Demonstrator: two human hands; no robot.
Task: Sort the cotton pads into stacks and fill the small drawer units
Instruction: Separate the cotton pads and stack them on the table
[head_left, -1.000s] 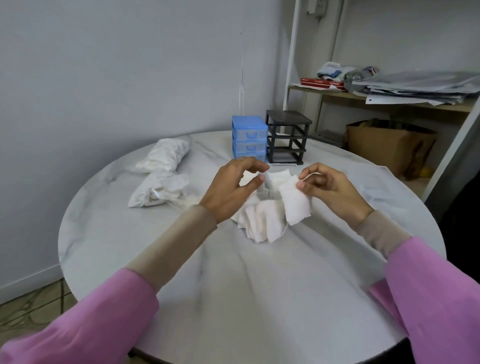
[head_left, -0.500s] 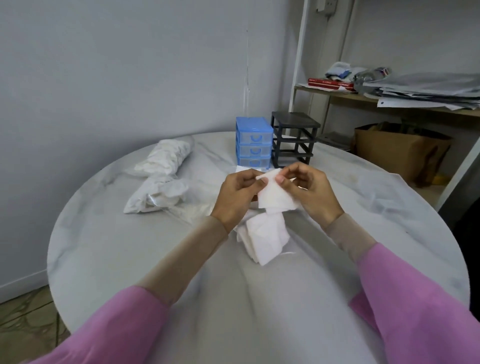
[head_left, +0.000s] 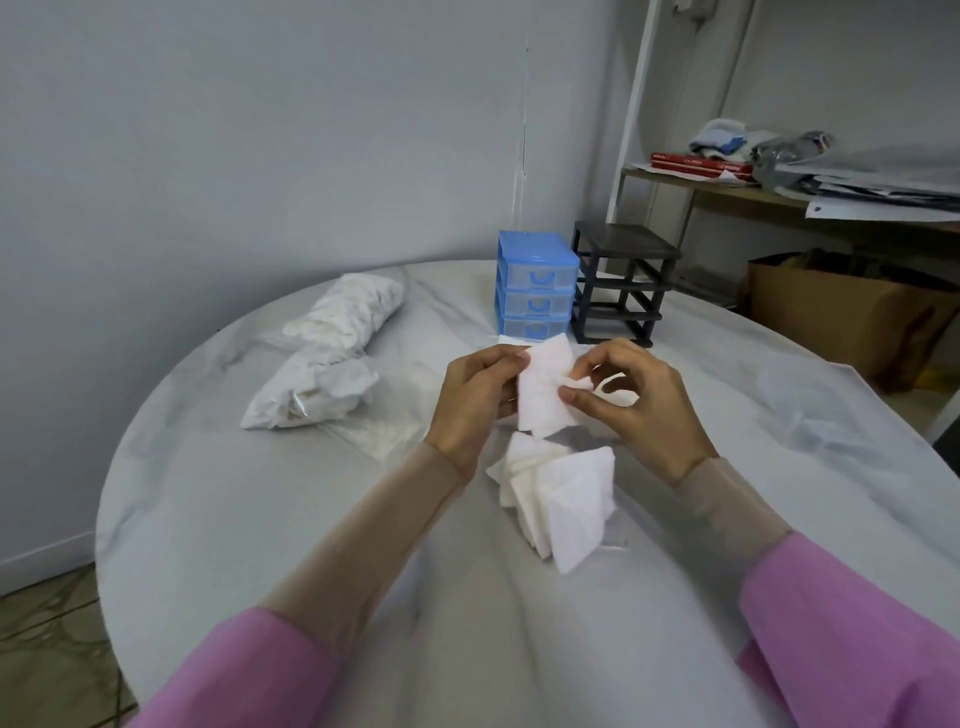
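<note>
My left hand holds a small stack of square white cotton pads upright above the table. With thumb and forefinger, my right hand pinches the right edge of the same stack. Just below the hands, a loose pile of cotton pads lies on the table. Behind the hands stands a blue three-drawer unit with its drawers shut. A black drawer frame without drawers stands right beside it.
Two clear plastic bags of cotton pads lie at the left on the round marble table. An empty clear bag lies at the right. A shelf with papers and a brown paper bag stand behind the table.
A second ago each hand held pads apart over the pile. The hands have come together, and both now hold one stack, raised a little above the pile.
</note>
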